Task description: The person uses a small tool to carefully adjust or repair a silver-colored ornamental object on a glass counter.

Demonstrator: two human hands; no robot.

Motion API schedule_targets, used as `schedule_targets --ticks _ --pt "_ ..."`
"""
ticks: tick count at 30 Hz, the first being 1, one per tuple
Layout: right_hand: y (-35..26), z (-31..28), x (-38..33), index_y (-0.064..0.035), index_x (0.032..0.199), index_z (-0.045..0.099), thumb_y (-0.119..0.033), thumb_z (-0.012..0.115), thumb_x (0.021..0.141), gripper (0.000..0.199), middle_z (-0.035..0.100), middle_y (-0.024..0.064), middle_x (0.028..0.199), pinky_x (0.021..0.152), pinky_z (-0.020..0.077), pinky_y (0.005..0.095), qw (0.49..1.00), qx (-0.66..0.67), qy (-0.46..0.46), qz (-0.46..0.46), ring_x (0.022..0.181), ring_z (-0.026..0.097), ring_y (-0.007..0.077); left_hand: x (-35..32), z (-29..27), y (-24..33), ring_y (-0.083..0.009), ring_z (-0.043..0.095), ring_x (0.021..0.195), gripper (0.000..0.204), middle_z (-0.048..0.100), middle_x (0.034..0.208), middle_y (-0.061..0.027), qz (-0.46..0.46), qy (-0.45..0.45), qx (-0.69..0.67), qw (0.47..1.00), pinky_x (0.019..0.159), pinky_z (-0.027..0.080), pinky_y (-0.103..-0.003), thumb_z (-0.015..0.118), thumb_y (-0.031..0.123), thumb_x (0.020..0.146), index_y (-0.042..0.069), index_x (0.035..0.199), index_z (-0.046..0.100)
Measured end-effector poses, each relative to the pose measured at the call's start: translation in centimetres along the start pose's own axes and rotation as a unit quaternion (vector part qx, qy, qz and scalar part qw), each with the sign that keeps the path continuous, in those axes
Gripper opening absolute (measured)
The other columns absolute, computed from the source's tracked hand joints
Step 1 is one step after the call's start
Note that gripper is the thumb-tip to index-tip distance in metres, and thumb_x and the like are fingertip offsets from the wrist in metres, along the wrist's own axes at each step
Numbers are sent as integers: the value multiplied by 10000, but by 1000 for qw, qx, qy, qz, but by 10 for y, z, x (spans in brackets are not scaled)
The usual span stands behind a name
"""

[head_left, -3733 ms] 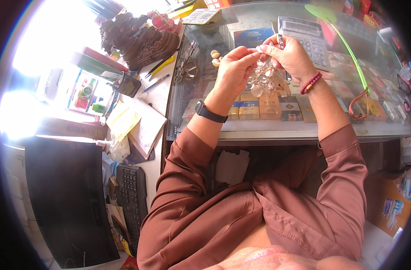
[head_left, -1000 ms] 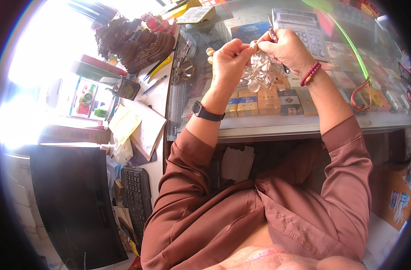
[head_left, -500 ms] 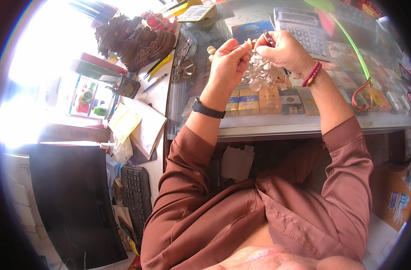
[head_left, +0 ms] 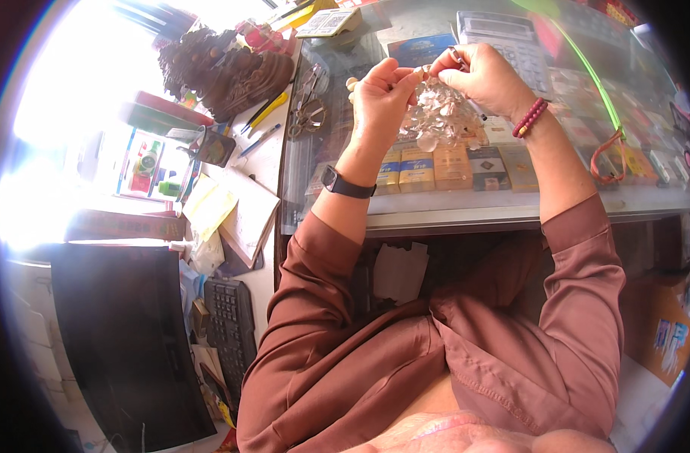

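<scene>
Both hands were close together, above the glass counter [head_left: 466, 209]. The left hand [head_left: 382, 94] pinched a small pale piece [head_left: 423, 72] between thumb and finger. The right hand [head_left: 484, 79] was bent close to the same piece — and gripped also a narrow object [head_left: 456, 55], too small for me to name. A heap of thin whitish flakes [head_left: 439, 113] lay just below the fingertips. Pale round pieces [head_left: 351, 84] showed beside the left hand, partly hidden; a calculator [head_left: 503, 34] lay beyond the right.
</scene>
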State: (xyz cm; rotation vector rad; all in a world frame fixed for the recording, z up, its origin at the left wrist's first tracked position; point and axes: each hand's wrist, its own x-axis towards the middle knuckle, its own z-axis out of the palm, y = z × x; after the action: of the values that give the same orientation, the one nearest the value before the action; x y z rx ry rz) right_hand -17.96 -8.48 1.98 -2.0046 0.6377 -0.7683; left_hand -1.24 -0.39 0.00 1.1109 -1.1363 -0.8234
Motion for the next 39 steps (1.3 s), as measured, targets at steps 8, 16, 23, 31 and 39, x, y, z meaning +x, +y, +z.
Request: schedule_targets --ticks 8,16,23,31,39 --pt "-10 -2 -5 37 840 678 -129 671 822 166 660 67 747 633 478 252 995 89 18 48 677 589 99 -2 2 -3 -31 489 554 70 593 680 12 29 -13 82 996 479 369 -186 656 46 848 16 807 607" --pt "-5 -8 -5 35 823 655 -111 683 813 149 622 51 702 528 438 220 986 139 -30 81 593 542 67 -3 0 0 -21 477 567 50 568 663 35 44 -48 153 986 502 378 -180 664 59 850 10 854 653" --pt "-5 -2 -5 -1 758 623 -119 678 803 138 604 35 691 459 377 201 984 162 -25 74 549 501 42 -3 -1 2 -41 501 594 65 622 738 -5 -4 -62 70 996 512 394 -172 657 65 863 13 900 666" --pt "-5 -6 -5 -17 829 631 -134 665 833 122 651 56 766 468 376 180 969 239 -10 65 620 548 41 0 -11 -1 -72 517 637 58 630 849 -86 -107 -126 -189 968 492 378 -142 562 17 909 53 948 585" --pt "-10 -5 -6 -6 926 647 -138 648 856 149 650 39 748 519 417 181 985 159 -60 38 626 560 50 0 -11 0 -83 511 640 77 603 836 -87 -176 -128 -262 940 502 392 -149 551 29 920 21 992 579"
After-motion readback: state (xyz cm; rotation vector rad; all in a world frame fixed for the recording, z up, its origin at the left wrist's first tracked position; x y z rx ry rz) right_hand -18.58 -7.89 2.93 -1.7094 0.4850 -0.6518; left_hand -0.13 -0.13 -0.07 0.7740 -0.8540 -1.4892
